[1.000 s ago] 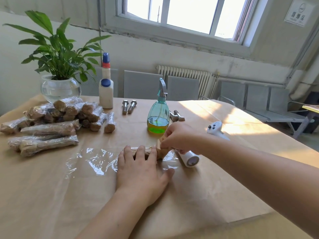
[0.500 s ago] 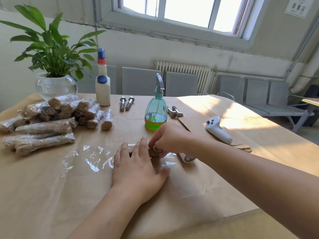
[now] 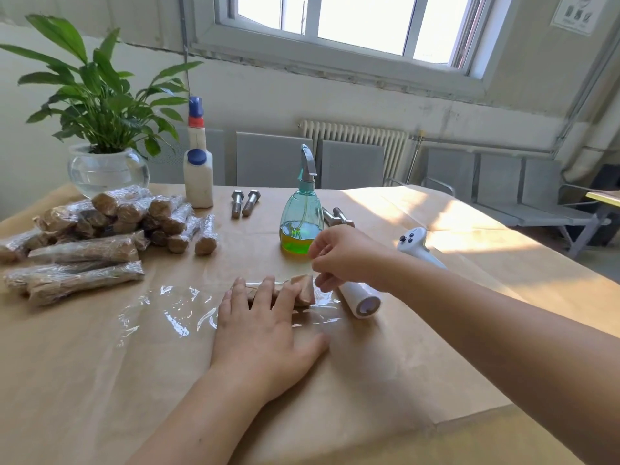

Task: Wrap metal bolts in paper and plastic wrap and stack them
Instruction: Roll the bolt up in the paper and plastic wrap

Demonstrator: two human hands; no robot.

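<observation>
Only unreadable wall sign (image 3: 577, 13) pictograms.

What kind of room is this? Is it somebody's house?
Probably not a house. It looks more like a plain workroom or waiting room: a row of grey metal seats lines the wall by a radiator, and the table is covered in brown paper, with a pile of wrapped bolts.

Bright window (image 3: 352, 25) above white radiator (image 3: 355, 142); grey chairs (image 3: 503, 186) along pale wall (image 3: 268, 92); sunlit rm.
</observation>
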